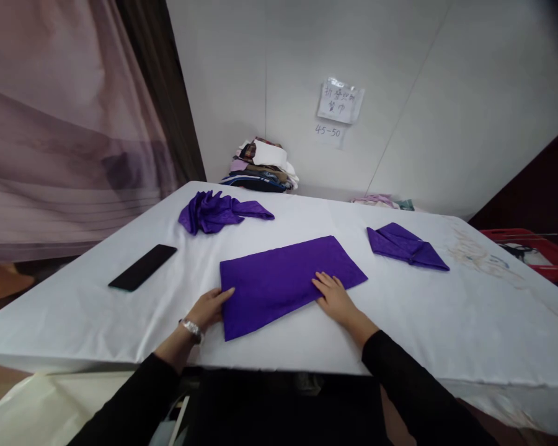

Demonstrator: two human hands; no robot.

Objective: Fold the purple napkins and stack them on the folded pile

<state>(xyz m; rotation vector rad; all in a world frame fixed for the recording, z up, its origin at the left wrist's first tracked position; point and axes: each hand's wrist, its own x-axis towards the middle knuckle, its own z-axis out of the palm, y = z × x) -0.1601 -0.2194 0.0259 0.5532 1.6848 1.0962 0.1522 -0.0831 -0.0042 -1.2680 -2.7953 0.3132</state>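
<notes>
A purple cloth napkin (274, 282), folded into a flat rectangle, lies at a slant on the white-covered table (297, 347). At its left edge is my left hand (210, 308), the thumb on top of the cloth and the other fingers partly hidden at the edge, pinching it. My right hand (333, 297) rests flat on the near edge, right of the middle, fingers spread. Farther back on the left, a second purple napkin (211, 212) is gathered into pleats with a narrow tail. To the right sits a third purple napkin (407, 246), folded into a pointed shape.
A black phone (143, 267) lies on the table's left side. Behind the table are a stack of folded clothes (263, 164) and more cloth (376, 200) by the wall. A paper sign (340, 101) hangs there. A red basket (534, 251) stands beyond the right edge.
</notes>
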